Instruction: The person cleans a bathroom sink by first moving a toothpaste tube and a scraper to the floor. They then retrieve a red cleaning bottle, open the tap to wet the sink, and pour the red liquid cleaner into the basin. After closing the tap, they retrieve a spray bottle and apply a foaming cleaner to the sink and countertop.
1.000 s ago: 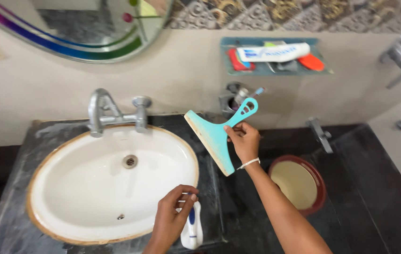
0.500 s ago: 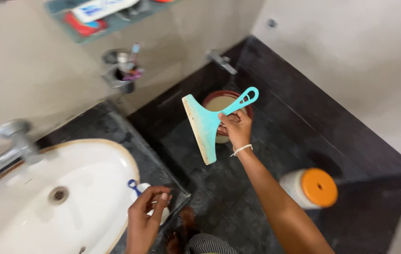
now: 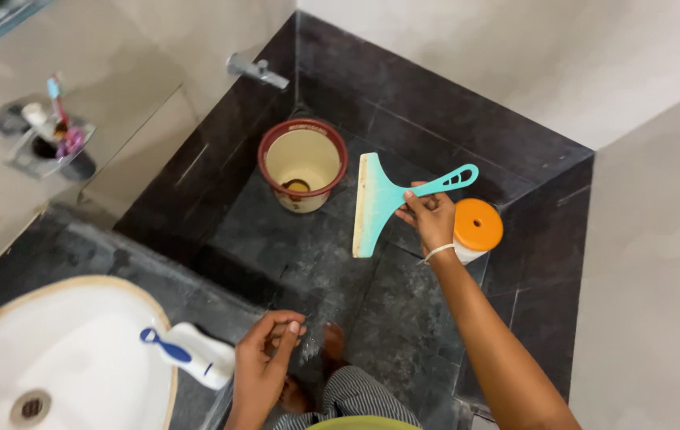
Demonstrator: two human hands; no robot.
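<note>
My right hand (image 3: 431,216) grips the handle of a turquoise squeegee (image 3: 380,203), held up in the air over the dark tiled floor with its blade pointing down-left. My left hand (image 3: 266,350) hovers low near the counter's edge, fingers loosely curled and holding nothing. Just left of it a white bottle with a blue nozzle (image 3: 188,355) lies on the rim of the white sink (image 3: 93,350).
A red-rimmed cream bucket (image 3: 301,164) stands on the floor under a wall tap (image 3: 256,71). A white container with an orange lid (image 3: 477,228) sits behind my right hand. A toothbrush holder (image 3: 53,147) hangs on the wall. My foot (image 3: 332,342) shows below.
My view has swung right and down from the sink toward the floor corner. The squeegee moved with my right hand. My left hand has let go of the white bottle, which now lies on the sink rim.
</note>
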